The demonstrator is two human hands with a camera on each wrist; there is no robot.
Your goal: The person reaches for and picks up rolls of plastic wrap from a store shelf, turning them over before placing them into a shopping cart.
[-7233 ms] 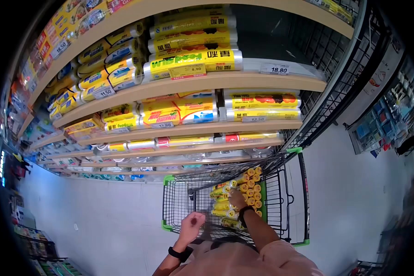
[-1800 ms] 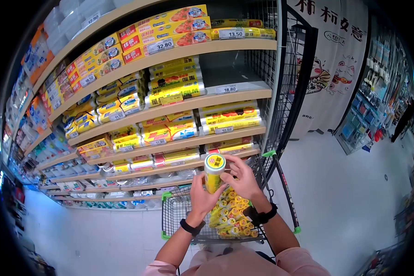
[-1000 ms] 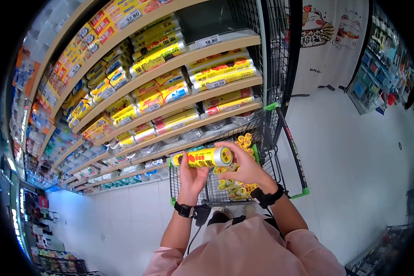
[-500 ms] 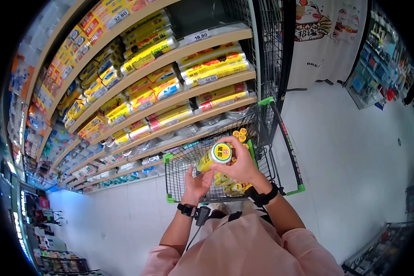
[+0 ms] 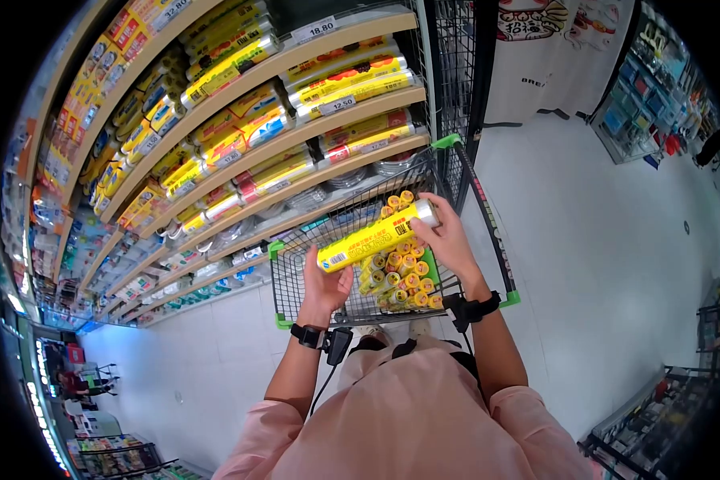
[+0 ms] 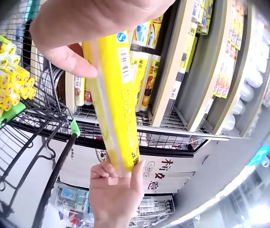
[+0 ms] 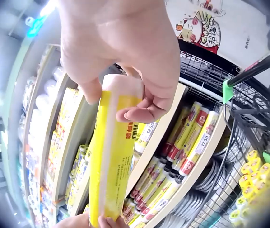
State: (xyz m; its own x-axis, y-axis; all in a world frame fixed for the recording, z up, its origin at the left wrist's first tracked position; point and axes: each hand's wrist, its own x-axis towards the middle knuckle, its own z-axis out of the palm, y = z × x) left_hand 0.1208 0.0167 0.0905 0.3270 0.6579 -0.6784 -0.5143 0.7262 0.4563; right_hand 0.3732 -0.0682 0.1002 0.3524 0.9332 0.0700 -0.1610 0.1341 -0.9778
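Observation:
A yellow-labelled roll of food wrap (image 5: 372, 238) is held slantwise over the cart between both hands. My left hand (image 5: 325, 286) grips its lower left end, and a digit (image 6: 80, 65) of that hand lies along the roll's side in the left wrist view. At the upper right end, my right hand (image 5: 450, 240) has its thumb and fingers round the clear end. The right wrist view shows those fingers (image 7: 147, 111) curled beside the printed label. Below, many similar yellow rolls (image 5: 412, 280) lie piled in the shopping cart (image 5: 300, 292), partly covered by the held roll.
Tiered shelves (image 5: 296, 132) of yellow rolls, with price tags, rise beyond the cart. The cart handle (image 5: 484, 204) runs along its right side. A printed curtain (image 5: 536, 80) hangs past the shelf end, and a rack (image 5: 648, 96) stands at right. White floor (image 5: 600, 240) surrounds the cart.
Earlier the right hand reached into the cart. Since then the roll has been raised and turned in the hands; its end faced up half a second ago, and now its long label shows.

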